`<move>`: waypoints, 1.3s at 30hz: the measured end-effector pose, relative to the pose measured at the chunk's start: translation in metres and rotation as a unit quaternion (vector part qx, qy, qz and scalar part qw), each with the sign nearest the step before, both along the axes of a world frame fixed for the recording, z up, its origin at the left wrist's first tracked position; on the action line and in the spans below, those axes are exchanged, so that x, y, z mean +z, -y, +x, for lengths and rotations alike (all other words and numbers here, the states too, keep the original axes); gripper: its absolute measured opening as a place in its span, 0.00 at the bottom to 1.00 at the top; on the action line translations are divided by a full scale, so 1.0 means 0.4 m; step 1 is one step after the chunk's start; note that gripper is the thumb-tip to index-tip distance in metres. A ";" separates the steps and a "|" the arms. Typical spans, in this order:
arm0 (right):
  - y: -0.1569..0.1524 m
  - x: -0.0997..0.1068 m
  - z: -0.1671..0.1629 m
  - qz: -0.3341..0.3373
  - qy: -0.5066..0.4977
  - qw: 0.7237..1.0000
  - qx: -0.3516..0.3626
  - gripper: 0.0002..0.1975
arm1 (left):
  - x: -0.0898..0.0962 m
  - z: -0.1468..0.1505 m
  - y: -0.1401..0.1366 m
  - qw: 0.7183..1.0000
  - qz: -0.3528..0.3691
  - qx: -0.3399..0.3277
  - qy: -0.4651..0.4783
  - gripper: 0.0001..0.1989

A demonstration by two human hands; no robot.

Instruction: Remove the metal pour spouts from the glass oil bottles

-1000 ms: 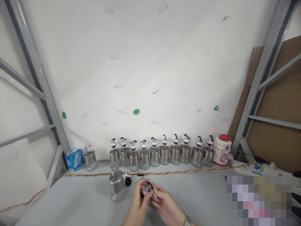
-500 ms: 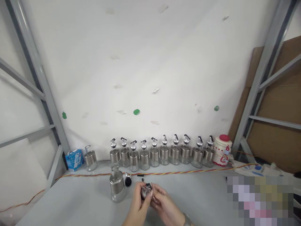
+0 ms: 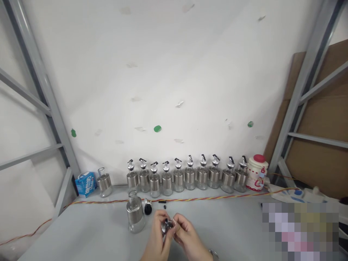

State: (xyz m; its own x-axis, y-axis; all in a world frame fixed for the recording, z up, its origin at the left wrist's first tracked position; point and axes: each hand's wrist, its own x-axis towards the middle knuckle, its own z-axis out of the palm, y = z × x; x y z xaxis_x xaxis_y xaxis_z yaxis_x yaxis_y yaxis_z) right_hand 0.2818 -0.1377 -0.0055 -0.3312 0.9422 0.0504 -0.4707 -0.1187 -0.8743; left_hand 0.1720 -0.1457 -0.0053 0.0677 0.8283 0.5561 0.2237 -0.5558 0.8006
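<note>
My left hand (image 3: 159,232) is closed around a silver and black bottle pourer (image 3: 164,227), its dark nozzle facing up. My right hand (image 3: 186,233) is pinched against the pourer's right side; whatever lies between its fingertips is hidden. To the left stands an open glass bottle with a steel band (image 3: 135,212), without a pourer. Beside it on the table lies another pourer (image 3: 147,207), black stopper toward me. A small black strip (image 3: 162,202) and a tiny black piece (image 3: 165,207) lie just beyond my hands.
Along the wall stands a row of several bottles with pourers (image 3: 166,178). Left of it are an uncapped bottle (image 3: 104,184) and a blue box (image 3: 85,185). A white and red jar (image 3: 256,173) ends the row. A twisted red-yellow wire (image 3: 195,199) crosses the grey table (image 3: 231,232).
The pourer has turned in my left hand, and its nozzle shows where a black flap was visible before. My right fingers have shifted slightly and curled more tightly. The bottles have not moved.
</note>
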 end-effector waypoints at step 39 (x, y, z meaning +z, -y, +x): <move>0.011 -0.025 -0.023 -0.012 0.005 1.000 -0.017 0.22 | -0.016 -0.010 0.006 0.996 0.048 0.053 -0.057 0.07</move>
State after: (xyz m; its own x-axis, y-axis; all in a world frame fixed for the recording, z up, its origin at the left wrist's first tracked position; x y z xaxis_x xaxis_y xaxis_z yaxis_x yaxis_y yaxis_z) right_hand 0.2726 -0.1422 -0.0156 -0.2997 0.9537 0.0236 -0.4659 -0.1248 -0.8760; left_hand 0.1681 -0.1480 -0.0117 0.0495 0.7778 0.6265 0.3713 -0.5967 0.7114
